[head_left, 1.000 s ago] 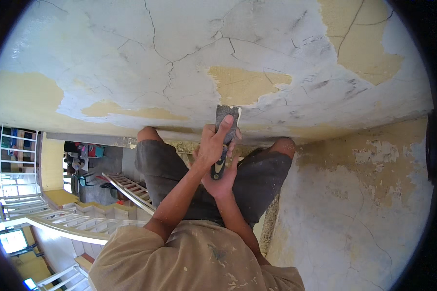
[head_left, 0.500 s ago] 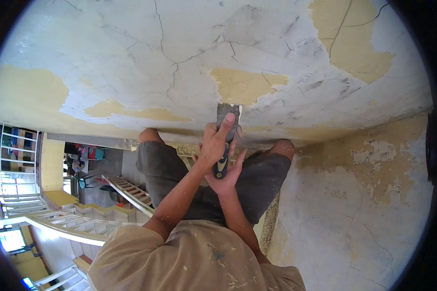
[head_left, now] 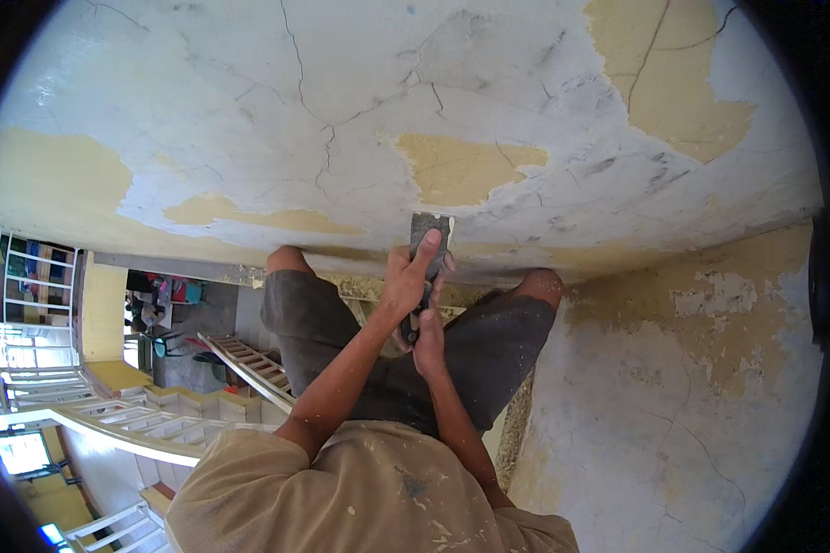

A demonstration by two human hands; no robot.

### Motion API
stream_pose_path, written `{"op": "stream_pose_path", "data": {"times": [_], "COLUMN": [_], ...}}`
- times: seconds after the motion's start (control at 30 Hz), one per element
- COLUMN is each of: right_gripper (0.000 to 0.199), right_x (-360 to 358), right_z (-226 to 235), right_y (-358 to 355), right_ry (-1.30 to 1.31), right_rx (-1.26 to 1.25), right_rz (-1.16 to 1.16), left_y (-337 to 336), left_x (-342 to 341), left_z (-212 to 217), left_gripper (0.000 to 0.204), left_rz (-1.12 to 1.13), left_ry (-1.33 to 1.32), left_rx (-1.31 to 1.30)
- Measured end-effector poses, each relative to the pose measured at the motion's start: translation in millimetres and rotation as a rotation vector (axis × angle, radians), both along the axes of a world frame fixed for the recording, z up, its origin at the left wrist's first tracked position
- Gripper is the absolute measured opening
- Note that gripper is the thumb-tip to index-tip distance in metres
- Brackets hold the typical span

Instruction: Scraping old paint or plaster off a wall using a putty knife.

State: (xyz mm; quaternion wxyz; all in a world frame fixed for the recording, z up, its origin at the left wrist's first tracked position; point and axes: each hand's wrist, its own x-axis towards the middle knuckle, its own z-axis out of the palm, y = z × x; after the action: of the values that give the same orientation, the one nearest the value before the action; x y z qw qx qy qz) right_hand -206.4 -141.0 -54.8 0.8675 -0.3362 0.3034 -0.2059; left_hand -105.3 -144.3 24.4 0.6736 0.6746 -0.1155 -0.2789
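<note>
A scraper [head_left: 426, 227] with a flat grey blade and a dark handle points at the cracked wall [head_left: 249, 83] in front of me. Pale material clings along the blade's right edge. My left hand [head_left: 404, 284] grips it at the upper handle, thumb pressed along the blade. Lower down, my right hand [head_left: 429, 343] is closed round the handle's end. Just beyond the blade tip is a yellow patch [head_left: 466, 170] where the white coat is gone. Whether the blade touches the wall is hard to tell.
My knees stand apart close to the wall. On the right, a second wall [head_left: 636, 396] with peeling paint meets it. To the left and below are a wooden ladder [head_left: 247, 367], a white railing [head_left: 134, 429] and a floor area with several objects.
The scraper has come slightly back toward me, away from the yellow patch. My right hand, earlier spread beneath the handle, has closed round its end.
</note>
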Motion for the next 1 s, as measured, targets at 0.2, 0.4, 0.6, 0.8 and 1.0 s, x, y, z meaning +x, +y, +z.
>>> {"op": "stream_pose_path", "data": {"times": [0.2, 0.4, 0.6, 0.8, 1.0], "right_gripper": [0.045, 0.04, 0.04, 0.044, 0.041], "right_x": [0, 2, 8, 5, 2], "right_z": [-3, -2, 6, 13, 16], "right_y": [-7, -5, -11, -11, -28], "right_ry": [0.013, -0.026, -0.073, -0.033, -0.093], "right_rx": [-0.35, -0.201, -0.194, -0.249, -0.304], "right_rz": [0.185, 0.106, 0.09, -0.047, -0.011], "left_y": [-2, -4, -8, -14, -21], "left_x": [6, 4, 5, 0, -2], "left_z": [12, 14, 20, 29, 35], "left_gripper": [0.057, 0.058, 0.055, 0.058, 0.058], "left_rz": [-0.102, -0.146, -0.099, -0.07, -0.123], "left_ry": [0.052, 0.023, 0.083, 0.056, 0.055], "left_rx": [-0.098, -0.098, -0.121, -0.124, -0.195]}}
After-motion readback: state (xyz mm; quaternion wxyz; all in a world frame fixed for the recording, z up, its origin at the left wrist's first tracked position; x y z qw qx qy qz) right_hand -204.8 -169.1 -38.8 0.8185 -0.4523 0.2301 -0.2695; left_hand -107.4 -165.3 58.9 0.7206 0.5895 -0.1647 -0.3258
